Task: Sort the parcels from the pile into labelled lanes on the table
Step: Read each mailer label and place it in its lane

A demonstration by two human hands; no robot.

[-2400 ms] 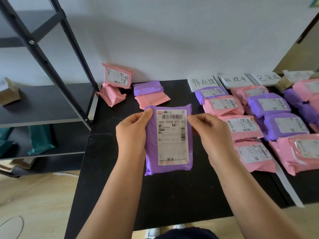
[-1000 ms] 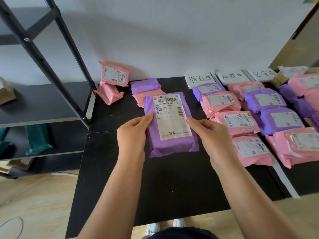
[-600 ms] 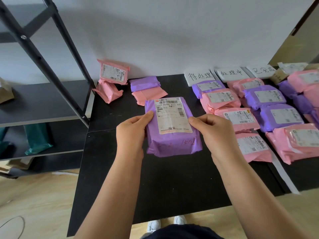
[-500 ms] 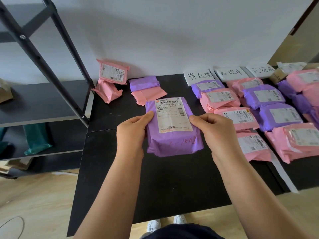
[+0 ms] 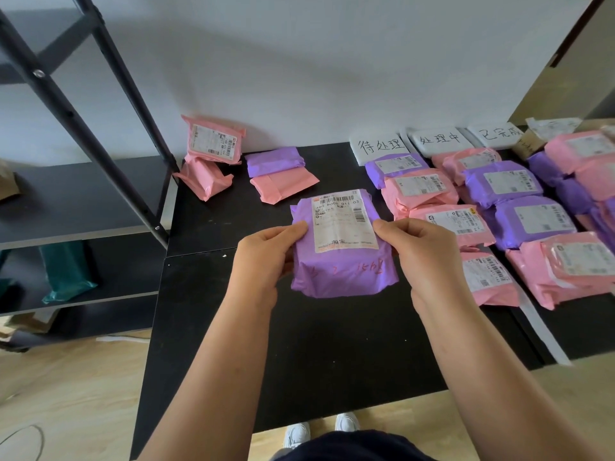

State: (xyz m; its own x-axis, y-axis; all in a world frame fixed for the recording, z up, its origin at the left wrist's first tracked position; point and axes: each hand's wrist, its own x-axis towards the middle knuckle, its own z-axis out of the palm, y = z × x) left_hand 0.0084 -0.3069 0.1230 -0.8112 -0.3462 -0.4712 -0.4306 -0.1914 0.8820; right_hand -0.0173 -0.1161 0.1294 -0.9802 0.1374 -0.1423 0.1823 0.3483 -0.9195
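You hold the purple parcel at the centre of the frame, over the black table. Your left hand pinches one side edge and your right hand pinches the other, both grips narrow and closed on the soft wrapper. The thumbs lie on the top face, just outside the white shipping label, which leaves the print uncovered. The parcel is tilted face-up toward the camera, probably so that the label and the red handwriting below it can be read before a lane is chosen. Whether its far edge touches the table cannot be told. At the upper right stand three handwritten lane cards, 待处理, 处理中 and 已完成. Below them lie the sorted parcels, pink and purple, in columns running toward the lower right, label side up so each stays checkable. A white tape strip divides two columns at the lower right. The unsorted pile sits at the upper left of the table, four parcels near the wall, one leaning on it. The task appears mostly complete, and the next move calls for matching this label to a card.
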